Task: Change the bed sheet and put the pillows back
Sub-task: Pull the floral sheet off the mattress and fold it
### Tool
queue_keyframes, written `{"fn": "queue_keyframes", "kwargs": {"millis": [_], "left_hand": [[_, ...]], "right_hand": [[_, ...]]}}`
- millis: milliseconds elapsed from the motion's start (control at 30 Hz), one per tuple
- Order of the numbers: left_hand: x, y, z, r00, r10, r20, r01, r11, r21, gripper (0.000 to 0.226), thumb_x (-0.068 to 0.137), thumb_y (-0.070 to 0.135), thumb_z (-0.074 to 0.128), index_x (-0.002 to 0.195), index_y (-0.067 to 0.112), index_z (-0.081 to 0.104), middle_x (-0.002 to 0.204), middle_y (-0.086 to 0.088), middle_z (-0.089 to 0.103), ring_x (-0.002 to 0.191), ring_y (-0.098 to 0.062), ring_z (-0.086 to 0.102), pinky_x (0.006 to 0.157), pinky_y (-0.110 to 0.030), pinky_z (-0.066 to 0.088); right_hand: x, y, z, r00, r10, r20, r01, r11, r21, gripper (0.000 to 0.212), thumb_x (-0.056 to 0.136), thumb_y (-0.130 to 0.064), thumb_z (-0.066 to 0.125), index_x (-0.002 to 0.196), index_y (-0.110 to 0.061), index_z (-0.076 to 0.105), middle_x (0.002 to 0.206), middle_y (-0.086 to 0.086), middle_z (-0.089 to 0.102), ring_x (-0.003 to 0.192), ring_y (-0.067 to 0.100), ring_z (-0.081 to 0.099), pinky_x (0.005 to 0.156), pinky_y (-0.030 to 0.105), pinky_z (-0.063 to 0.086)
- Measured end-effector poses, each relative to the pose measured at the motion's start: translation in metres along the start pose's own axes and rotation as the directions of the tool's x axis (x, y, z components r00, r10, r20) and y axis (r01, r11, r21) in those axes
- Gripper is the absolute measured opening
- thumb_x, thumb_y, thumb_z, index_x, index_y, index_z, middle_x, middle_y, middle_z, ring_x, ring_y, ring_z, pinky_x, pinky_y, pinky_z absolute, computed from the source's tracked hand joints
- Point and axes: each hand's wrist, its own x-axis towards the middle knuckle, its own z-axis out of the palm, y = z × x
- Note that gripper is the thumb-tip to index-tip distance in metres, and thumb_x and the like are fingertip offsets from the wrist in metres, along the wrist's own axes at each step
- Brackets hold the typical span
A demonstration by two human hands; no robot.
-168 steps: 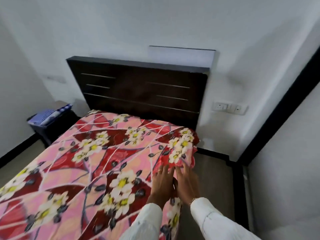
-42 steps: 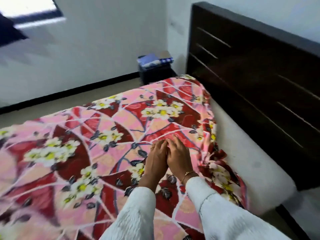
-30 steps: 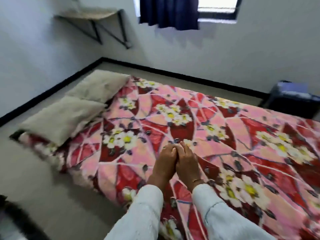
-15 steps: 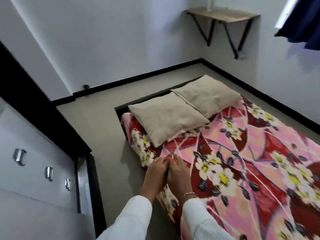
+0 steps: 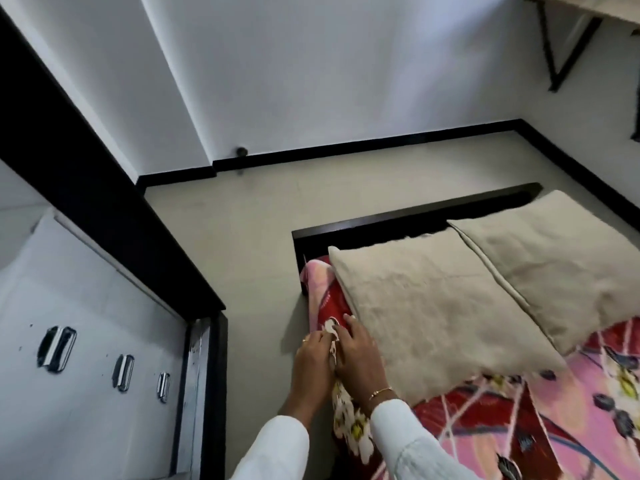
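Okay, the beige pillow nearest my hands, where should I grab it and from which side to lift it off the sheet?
Probably take the nearer pillow by its long edge beside your right hand, coming from the bed's side where both hands already are. That edge overhangs the floral sheet, so fingers can slide under. Its far side presses against the second pillow.

Wardrobe (metal handles), wall shelf
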Motion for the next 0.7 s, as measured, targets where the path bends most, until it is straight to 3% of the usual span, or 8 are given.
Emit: {"fn": "queue_keyframes", "kwargs": {"millis": [67, 200, 300, 367, 500, 600, 700], "left_hand": [[0.029, -0.013, 0.001, 0.997, -0.071, -0.012, 0.071, 0.997, -0.013, 0.027, 0.088, 0.017, 0.046, 0.102, 0.005, 0.066, 0.094, -0.012, 0.067, 0.086, -0.028, 0.062, 0.071, -0.034, 0.048], [0.089, -0.038, 0.006, 0.982, -0.189, -0.02, 0.188, 0.981, -0.059, 0.031, 0.097, 0.025, 0.042, 0.115, 0.009, 0.062, 0.11, -0.009, 0.065, 0.1, -0.024, 0.059, 0.085, -0.031, 0.047], [0.133, -0.058, 0.009, 0.964, -0.264, 0.027, 0.265, 0.959, -0.097, 0.052, 0.092, 0.038, 0.025, 0.111, 0.008, 0.063, 0.11, -0.012, 0.063, 0.103, -0.027, 0.056, 0.087, -0.034, 0.044], [0.158, -0.073, 0.011, 0.946, -0.313, 0.079, 0.32, 0.941, -0.108, 0.048, 0.092, 0.033, 0.027, 0.118, 0.008, 0.059, 0.118, -0.01, 0.06, 0.109, -0.024, 0.052, 0.091, -0.03, 0.041], [0.193, -0.11, 0.021, 0.937, -0.317, 0.145, 0.33, 0.941, -0.077, 0.04, 0.095, 0.021, 0.031, 0.127, 0.009, 0.052, 0.125, -0.009, 0.056, 0.115, -0.023, 0.049, 0.094, -0.026, 0.038], [0.212, -0.136, 0.028, 0.927, -0.318, 0.198, 0.325, 0.946, -0.005, 0.038, 0.095, 0.01, 0.038, 0.132, 0.009, 0.048, 0.13, -0.009, 0.052, 0.119, -0.022, 0.047, 0.098, -0.025, 0.037], [0.222, -0.152, 0.038, 0.918, -0.297, 0.262, 0.299, 0.954, 0.034, 0.043, 0.094, 0.007, 0.042, 0.137, 0.012, 0.042, 0.136, -0.008, 0.049, 0.125, -0.022, 0.043, 0.104, -0.028, 0.036]], "right_hand": [[0.035, 0.006, 0.017, 0.998, -0.061, 0.025, 0.061, 0.998, 0.0, 0.031, 0.063, -0.013, 0.06, 0.091, -0.007, 0.071, 0.098, 0.016, 0.069, 0.085, 0.03, 0.069, 0.069, 0.033, 0.057], [0.098, 0.013, 0.048, 0.989, -0.141, 0.046, 0.141, 0.99, -0.007, 0.03, 0.068, -0.009, 0.063, 0.097, -0.004, 0.069, 0.096, 0.015, 0.068, 0.082, 0.027, 0.067, 0.068, 0.03, 0.058], [0.145, 0.022, 0.084, 0.987, -0.114, 0.11, 0.116, 0.993, -0.01, 0.049, 0.056, -0.002, 0.078, 0.104, 0.0, 0.066, 0.098, 0.019, 0.066, 0.078, 0.032, 0.067, 0.063, 0.032, 0.056], [0.173, 0.031, 0.106, 0.985, -0.11, 0.132, 0.114, 0.993, -0.025, 0.058, 0.055, -0.003, 0.08, 0.11, 0.0, 0.062, 0.103, 0.02, 0.065, 0.087, 0.034, 0.066, 0.069, 0.035, 0.057], [0.22, 0.041, 0.141, 0.963, -0.16, 0.215, 0.183, 0.979, -0.087, 0.05, 0.06, -0.001, 0.07, 0.109, -0.008, 0.061, 0.108, 0.014, 0.062, 0.1, 0.031, 0.061, 0.08, 0.041, 0.055], [0.237, 0.05, 0.163, 0.937, -0.119, 0.33, 0.219, 0.933, -0.287, 0.064, 0.043, -0.019, 0.082, 0.105, -0.018, 0.067, 0.115, 0.009, 0.065, 0.108, 0.031, 0.061, 0.081, 0.045, 0.052], [0.241, 0.058, 0.174, 0.933, -0.092, 0.347, 0.214, 0.919, -0.332, 0.078, 0.032, -0.037, 0.086, 0.105, -0.016, 0.07, 0.116, 0.01, 0.065, 0.11, 0.035, 0.06, 0.097, 0.053, 0.04]]}}
